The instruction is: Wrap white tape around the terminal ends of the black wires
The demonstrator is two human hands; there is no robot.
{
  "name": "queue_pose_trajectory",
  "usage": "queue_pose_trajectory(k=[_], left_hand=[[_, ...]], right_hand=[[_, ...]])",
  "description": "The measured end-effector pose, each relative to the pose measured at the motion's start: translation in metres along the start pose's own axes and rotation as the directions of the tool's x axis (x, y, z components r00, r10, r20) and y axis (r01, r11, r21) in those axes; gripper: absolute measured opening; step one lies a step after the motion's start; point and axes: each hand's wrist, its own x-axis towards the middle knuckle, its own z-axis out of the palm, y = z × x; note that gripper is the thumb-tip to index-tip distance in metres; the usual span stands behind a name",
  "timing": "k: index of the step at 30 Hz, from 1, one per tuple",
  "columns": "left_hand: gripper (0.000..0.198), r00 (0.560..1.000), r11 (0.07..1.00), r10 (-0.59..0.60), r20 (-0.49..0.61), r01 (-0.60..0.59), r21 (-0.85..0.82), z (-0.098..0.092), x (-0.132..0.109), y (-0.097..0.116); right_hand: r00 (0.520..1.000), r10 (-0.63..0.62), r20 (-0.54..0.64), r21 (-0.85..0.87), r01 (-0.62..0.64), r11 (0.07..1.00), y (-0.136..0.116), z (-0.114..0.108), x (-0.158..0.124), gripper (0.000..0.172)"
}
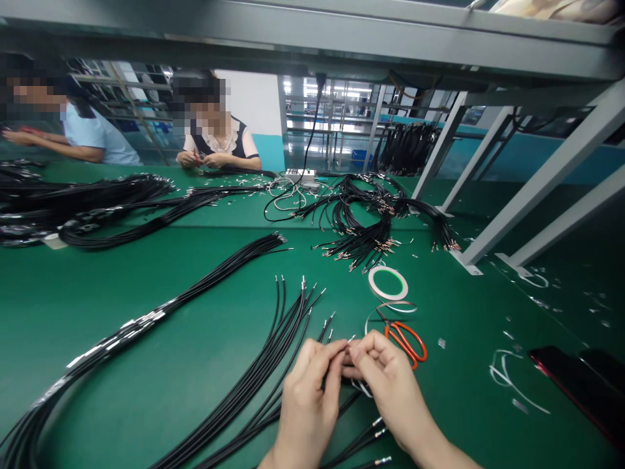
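A: Head view: report hand status.
B: I read left hand [307,397] and right hand [385,378] closed, fingers pinching one black cable end [350,339] over the desk [146,299], near the orange scissors [407,342]; tape roll [388,283] beyond.

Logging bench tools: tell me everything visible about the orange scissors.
The scissors lie flat on the green table, blades apparently closed, dark and pointing up-left into a curled strip of pale tape; two orange loop handles point down-right. They sit beyond the right hand, which pinches a cable; contact cannot be told.
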Motion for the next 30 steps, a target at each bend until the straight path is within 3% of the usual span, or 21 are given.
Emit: queue_pose_trajectory(k=[4,9,14,17,25,30], left_hand=[[0.023,0.981,0.970,-0.194,0.028,0.196,-0.144,0.002,0.000,-0.001],[0.018,0.893,0.791,-0.438,0.105,0.438,-0.427,0.006,0.003,-0.001],[0.023,0.804,0.626,-0.562,0.193,0.566,-0.536,0.002,0.011,0.001],[0.026,0.771,0.580,-0.589,0.241,0.611,-0.539,-0.003,0.014,0.003],[0.032,0.778,0.638,-0.602,0.178,0.603,-0.479,0.000,0.017,0.004],[0.026,0.848,0.731,-0.504,0.168,0.521,-0.440,-0.002,0.016,0.000]], right_hand=[[1.000,0.013,-0.004,-0.034,-0.014,0.999,0.000,-0.001,0.002,0.025],[0.999,-0.026,0.024,-0.052,0.027,0.998,0.000,-0.001,0.003,0.023],[0.997,-0.064,0.049,-0.138,0.070,0.988,0.001,0.000,0.002,0.022],[0.995,-0.085,0.059,-0.172,0.094,0.981,0.002,0.000,0.003,0.021],[0.991,-0.125,0.052,-0.259,0.134,0.957,0.001,0.001,0.001,0.020],[0.993,-0.108,0.044,-0.236,0.116,0.965,0.002,0.000,0.000,0.020]])
